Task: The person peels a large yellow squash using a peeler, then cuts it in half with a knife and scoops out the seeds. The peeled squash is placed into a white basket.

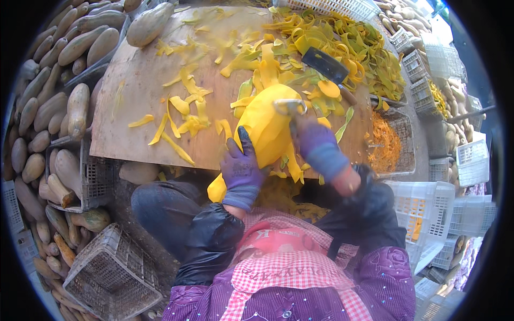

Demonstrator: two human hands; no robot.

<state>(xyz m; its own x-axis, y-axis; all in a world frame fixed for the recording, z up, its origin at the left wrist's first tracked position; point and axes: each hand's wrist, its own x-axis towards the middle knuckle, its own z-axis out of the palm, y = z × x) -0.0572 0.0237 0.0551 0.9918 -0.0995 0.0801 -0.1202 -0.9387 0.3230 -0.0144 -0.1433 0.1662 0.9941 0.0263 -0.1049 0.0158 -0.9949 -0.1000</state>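
A peeled yellow squash [269, 124] lies slanted over the near edge of a wooden board [132, 104]. My left hand [241, 168], in a purple knit glove, presses on the squash's left side with fingers spread along it. In my right hand [321, 144], blurred and gloved too, is the handle of a metal peeler [290, 106], whose head rests against the squash's upper right. Strips of peel [192, 120] lie around the squash. A cleaver [326, 65] with a dark blade lies on the peel beyond my right hand.
A large heap of peel [349, 52] covers the board's far right. Right of the board, a crate [405, 140] holds orange pulp. Unpeeled squashes [48, 104] are piled at the left, with one [150, 25] on the board's far left corner. Plastic crates [114, 273] stand at both sides.
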